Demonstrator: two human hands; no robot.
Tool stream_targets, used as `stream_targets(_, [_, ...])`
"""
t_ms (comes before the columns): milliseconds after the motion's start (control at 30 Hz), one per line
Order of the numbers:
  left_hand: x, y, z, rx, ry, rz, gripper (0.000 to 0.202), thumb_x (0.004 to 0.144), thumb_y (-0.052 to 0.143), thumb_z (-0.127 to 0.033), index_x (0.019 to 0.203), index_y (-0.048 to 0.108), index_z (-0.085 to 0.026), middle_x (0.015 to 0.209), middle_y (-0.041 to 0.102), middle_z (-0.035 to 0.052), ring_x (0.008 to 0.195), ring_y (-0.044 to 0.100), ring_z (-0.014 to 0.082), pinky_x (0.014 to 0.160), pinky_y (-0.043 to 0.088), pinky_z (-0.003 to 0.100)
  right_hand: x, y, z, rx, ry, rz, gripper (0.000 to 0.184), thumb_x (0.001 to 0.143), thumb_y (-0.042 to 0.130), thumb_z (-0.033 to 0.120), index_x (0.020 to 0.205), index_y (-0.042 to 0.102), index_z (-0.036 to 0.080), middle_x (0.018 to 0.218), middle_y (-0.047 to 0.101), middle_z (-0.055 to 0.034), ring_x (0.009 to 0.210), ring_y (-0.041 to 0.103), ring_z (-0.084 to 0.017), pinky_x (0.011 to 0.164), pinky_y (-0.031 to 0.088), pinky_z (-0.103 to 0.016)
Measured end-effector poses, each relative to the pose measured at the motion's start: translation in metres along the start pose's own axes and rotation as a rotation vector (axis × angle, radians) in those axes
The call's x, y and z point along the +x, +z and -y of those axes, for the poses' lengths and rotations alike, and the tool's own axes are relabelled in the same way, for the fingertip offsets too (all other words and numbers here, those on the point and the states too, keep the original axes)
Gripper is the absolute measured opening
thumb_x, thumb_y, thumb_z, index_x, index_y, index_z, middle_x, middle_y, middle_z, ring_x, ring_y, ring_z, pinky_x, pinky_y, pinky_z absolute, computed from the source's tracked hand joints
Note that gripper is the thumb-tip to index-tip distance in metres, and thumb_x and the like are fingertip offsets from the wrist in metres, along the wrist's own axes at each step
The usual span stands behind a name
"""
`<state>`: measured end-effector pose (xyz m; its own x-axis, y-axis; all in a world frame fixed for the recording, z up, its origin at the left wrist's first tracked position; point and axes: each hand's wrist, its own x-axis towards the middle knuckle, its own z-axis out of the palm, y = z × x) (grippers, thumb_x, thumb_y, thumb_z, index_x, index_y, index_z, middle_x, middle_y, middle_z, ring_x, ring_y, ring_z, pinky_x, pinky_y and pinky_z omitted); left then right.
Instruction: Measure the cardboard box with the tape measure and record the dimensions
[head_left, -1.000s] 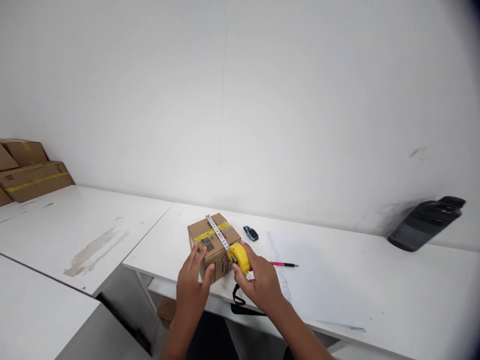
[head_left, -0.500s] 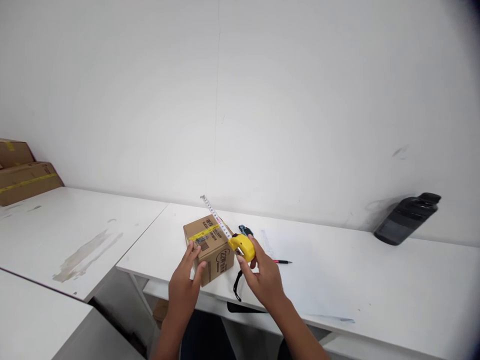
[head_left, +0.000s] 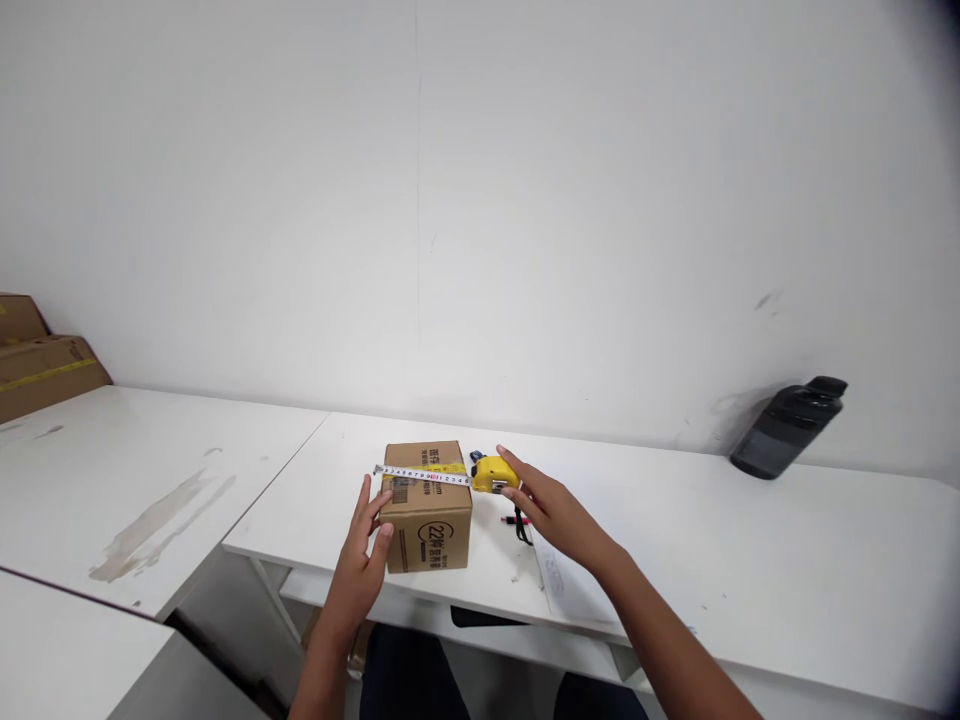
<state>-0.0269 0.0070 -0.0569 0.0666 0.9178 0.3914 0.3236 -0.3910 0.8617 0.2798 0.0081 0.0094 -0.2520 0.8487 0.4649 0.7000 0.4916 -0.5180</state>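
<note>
A small brown cardboard box with yellow tape stands near the front edge of the white table. My left hand rests against its left side, fingers spread open. My right hand grips a yellow tape measure at the box's upper right corner. Its white blade lies across the box top from right to left, with the tip at the left edge. A black wrist strap hangs below the tape measure.
A red pen lies under my right hand and a clear ruler sits beside it. A dark jug leans on the wall at the right. Another white table at the left carries stacked cardboard boxes.
The box has been turned so its printed side faces me. The tape blade, which ran front to back and then lifted, now lies sideways across the top. My view shifted right.
</note>
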Motion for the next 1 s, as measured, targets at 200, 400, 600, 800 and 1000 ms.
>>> stream_targets(200, [-0.001,0.001,0.001,-0.012,0.006,-0.003,0.045,0.097,0.041,-0.045,0.140,0.045,-0.029,0.164,0.010,0.0051,0.147,0.022,0.0246,0.111,0.038,0.043,0.009,-0.003,-0.004,-0.014,-0.032,-0.001,0.049,0.100,0.040,0.033,0.148,0.035,0.033,0.110,0.069,-0.0054,0.080,0.065,-0.017,0.069,0.055,-0.030])
stream_targets(400, [0.002,-0.001,0.012,-0.108,-0.035,-0.074,0.048,0.093,0.048,-0.050,0.135,0.050,-0.028,0.160,0.025,0.0069,0.144,0.030,0.0257,0.109,0.041,0.041,-0.005,0.009,-0.004,0.098,0.078,-0.198,0.050,0.097,0.045,0.038,0.144,0.041,0.021,0.095,0.069,-0.0053,0.068,0.060,-0.015,0.062,0.055,-0.029])
stream_targets(600, [0.008,-0.004,0.050,-0.420,-0.212,-0.328,0.065,0.086,0.054,-0.062,0.137,0.043,-0.024,0.142,0.052,0.0117,0.127,0.054,0.0260,0.101,0.049,0.041,-0.033,0.038,0.011,-0.117,0.061,-0.627,0.048,0.090,0.053,0.042,0.129,0.052,0.014,0.081,0.069,-0.0055,0.055,0.058,-0.015,0.054,0.052,-0.027])
stream_targets(800, [-0.024,0.027,0.071,-0.307,-0.356,-0.487,0.064,0.082,0.056,-0.065,0.127,0.048,-0.020,0.136,0.054,0.0151,0.124,0.055,0.0292,0.100,0.049,0.044,-0.038,0.069,0.038,-0.323,0.032,-0.794,0.047,0.088,0.053,0.041,0.125,0.055,0.013,0.064,0.064,-0.0021,0.045,0.053,-0.016,0.046,0.046,-0.028])
stream_targets(1000, [-0.046,0.046,0.042,-0.030,-0.315,-0.423,0.056,0.088,0.051,-0.057,0.134,0.044,-0.026,0.146,0.044,0.0106,0.136,0.042,0.0285,0.113,0.034,0.049,-0.019,0.074,0.060,-0.281,-0.032,-0.752,0.050,0.086,0.054,0.038,0.129,0.051,0.013,0.074,0.069,-0.0053,0.050,0.058,-0.017,0.050,0.048,-0.028])
